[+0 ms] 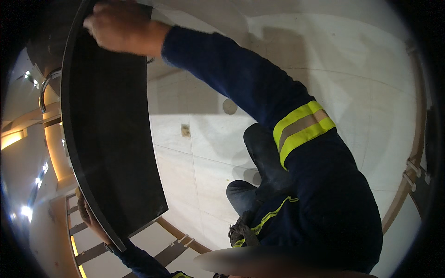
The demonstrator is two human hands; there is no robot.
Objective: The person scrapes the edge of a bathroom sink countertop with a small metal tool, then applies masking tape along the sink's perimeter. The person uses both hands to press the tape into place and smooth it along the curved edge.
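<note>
A long, matte black panel (111,129) stands at my left, its pale narrow edge facing left. My left hand (89,218) is on the outer side of the panel's lower edge, closed against it; some fingers are hidden behind the board. My right arm stretches across to the panel's far end. There my right hand (121,30) is closed with curled fingers over the black surface, slightly blurred. Whatever it may hold cannot be made out. A curved chrome bar (44,90) shows just beyond the panel's left edge.
Pale tiled floor (208,153) extends to the right, with a round disc (229,106) and a small square plate (185,130) set in it. Brown rails with white pegs (412,176) line the right side. A dark grey glove-like item (241,231) hangs at my waist. Bright lamps (27,212) shine at left.
</note>
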